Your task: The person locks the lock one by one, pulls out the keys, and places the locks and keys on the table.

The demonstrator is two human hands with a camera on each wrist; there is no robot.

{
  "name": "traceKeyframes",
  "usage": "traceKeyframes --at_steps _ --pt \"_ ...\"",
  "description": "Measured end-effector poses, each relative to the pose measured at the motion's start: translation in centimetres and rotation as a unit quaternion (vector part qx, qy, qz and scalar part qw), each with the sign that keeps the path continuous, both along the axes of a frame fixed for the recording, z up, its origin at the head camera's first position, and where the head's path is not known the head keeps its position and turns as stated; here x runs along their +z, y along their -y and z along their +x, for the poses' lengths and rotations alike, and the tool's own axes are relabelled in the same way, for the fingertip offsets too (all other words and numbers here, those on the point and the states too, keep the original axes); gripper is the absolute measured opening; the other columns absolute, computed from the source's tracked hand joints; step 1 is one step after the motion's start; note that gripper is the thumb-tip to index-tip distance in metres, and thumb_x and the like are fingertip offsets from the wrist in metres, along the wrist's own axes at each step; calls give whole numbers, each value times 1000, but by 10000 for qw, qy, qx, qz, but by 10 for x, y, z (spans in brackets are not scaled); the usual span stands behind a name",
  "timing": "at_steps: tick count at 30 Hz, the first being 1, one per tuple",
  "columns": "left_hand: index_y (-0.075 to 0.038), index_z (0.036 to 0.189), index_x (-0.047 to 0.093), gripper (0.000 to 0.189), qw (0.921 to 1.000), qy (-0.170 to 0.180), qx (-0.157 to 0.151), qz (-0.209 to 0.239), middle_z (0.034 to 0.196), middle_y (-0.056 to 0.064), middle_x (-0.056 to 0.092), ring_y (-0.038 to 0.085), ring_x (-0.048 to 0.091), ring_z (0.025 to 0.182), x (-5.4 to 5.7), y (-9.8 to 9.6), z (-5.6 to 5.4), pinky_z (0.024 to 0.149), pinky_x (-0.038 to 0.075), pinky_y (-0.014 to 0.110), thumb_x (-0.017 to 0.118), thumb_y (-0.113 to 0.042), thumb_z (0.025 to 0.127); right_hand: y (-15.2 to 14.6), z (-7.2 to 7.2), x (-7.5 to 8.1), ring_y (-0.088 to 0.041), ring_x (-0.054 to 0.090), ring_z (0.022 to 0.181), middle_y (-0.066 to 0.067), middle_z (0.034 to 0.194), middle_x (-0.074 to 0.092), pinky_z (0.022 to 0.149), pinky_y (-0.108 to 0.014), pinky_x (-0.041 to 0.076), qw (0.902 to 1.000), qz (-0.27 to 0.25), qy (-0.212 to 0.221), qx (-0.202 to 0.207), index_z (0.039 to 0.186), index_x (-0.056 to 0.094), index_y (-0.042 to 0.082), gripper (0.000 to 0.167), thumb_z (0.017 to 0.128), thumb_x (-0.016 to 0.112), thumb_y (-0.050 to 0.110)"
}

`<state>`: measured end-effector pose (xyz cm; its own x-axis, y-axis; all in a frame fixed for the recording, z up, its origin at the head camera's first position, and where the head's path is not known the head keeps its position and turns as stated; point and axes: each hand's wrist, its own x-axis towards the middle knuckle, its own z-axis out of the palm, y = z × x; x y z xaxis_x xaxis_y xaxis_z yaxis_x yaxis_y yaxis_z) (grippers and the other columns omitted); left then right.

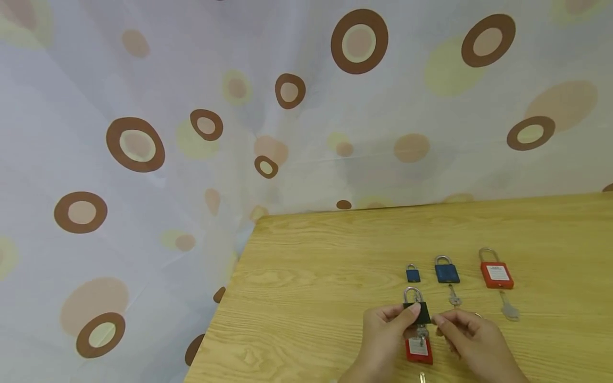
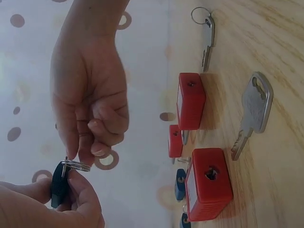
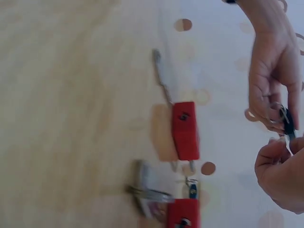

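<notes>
My left hand holds a black padlock between thumb and fingers, its silver shackle pointing away. Small keys on a ring hang at the padlock's bottom face. My right hand has its thumb and index finger pinched together at the padlock's lower right corner, on a key there that is mostly hidden by the fingertips. Its other fingers are curled. In the right wrist view, the black padlock sits between my left hand above and my right hand below.
Small blue padlock, larger blue padlock and red padlock stand in a row on the wooden table. Keys and a flat key lie before them. Another red padlock is under my hands. Patterned cloth hangs behind.
</notes>
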<state>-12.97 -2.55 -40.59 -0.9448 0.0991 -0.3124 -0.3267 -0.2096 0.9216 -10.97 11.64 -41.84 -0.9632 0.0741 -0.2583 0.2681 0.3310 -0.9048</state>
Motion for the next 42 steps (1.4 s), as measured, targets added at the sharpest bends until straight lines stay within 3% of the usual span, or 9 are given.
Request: traceKeyframes --at_steps 4,10,18,23,27,30,33,37,42 --pt "6 90 70 21 9997 -141 191 -42 85 12 71 6 62 64 3 2 -3 66 54 20 69 -13 82 9 2 -7 -10 46 54 2 64 50 49 -23 42 9982 -533 250 144 103 61 -3 29 95 54 24" --pt "6 89 70 20 9993 -177 304 -146 85 11 71 8 64 67 3 4 -4 67 55 21 69 -13 82 19 2 -6 -9 44 52 4 63 50 48 -23 40 9962 -833 222 -75 101 61 -2 27 94 56 24" --pt "6 91 69 20 9978 -335 520 -231 85 11 72 6 62 67 -2 5 -6 67 55 22 68 -12 83 27 0 -3 -9 42 53 5 61 47 48 -23 38 9975 -590 387 -90 100 64 0 27 90 61 25" --pt "6 91 68 21 9973 -325 644 -103 83 9 71 7 62 67 -1 12 -9 68 55 22 68 -13 83 32 -1 -6 -9 44 56 4 65 53 50 -22 39 9984 -340 454 -82 98 66 1 28 89 62 27" --pt "9 94 65 27 9940 -642 884 39 78 1 67 6 61 68 6 29 -19 70 54 19 65 -17 86 41 2 -14 -11 53 60 1 69 62 55 -25 45 9963 -547 640 -142 92 67 0 22 89 61 21" --pt "12 97 63 31 9905 -946 1001 6 77 -1 66 6 61 70 11 44 -24 72 53 17 63 -18 88 45 1 -15 -12 52 58 1 65 60 53 -25 44 9968 -423 653 -175 89 68 1 21 88 62 21" --pt "14 97 63 31 9902 -971 999 -53 76 -2 65 6 60 70 12 53 -24 71 53 17 63 -15 88 44 -11 -12 -10 47 57 2 65 57 50 -23 39 9992 -109 358 -113 93 68 2 25 89 62 25" --pt "13 97 63 30 9912 -869 988 -110 77 0 65 7 60 70 6 56 -21 70 53 17 63 -15 87 47 -40 -8 -11 47 61 -2 70 61 51 -23 39 9999 104 -79 102 96 68 -2 24 89 60 20" --pt "11 98 63 30 9930 -711 933 -161 82 4 66 7 60 71 -1 56 -17 71 53 17 64 -17 87 56 -70 -19 -13 46 58 -3 66 60 48 -23 37 9960 650 -444 417 79 67 -5 17 82 58 9"
